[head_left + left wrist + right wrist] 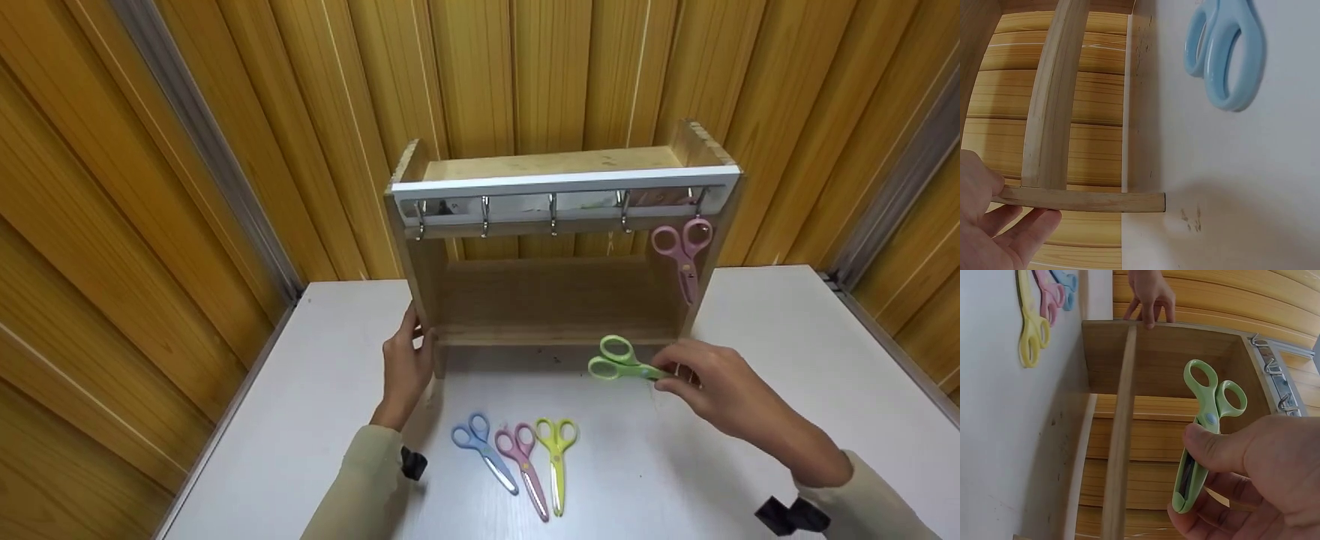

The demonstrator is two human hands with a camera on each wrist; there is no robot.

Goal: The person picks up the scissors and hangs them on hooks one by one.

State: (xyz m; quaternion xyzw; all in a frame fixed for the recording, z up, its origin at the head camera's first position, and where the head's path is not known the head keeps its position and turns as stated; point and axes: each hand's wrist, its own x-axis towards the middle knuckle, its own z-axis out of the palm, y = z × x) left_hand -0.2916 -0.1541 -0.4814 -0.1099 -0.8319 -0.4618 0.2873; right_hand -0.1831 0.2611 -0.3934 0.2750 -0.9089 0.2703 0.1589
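Observation:
Green scissors (1207, 402) are pinched by the blade end between the thumb and fingers of my right hand (724, 386), handle loops pointing left, in front of the rack's lower right. My left hand (407, 367) grips the lower left side panel of a wooden rack (555, 337); in the left wrist view, its thumb and fingers (1036, 233) lie on either side of the panel edge. Pink scissors (686, 259) hang by a loop from the rightmost hook. Blue scissors (484, 454), another pink pair (523, 469) and yellow scissors (556, 465) lie on the table, loops toward the rack.
Along the rack's top front runs a metal strip with several hooks (553, 214). The rack stands on a white table (345, 315), with wood-slat walls (480, 75) behind and on both sides. Metal posts (217, 150) mark the corners.

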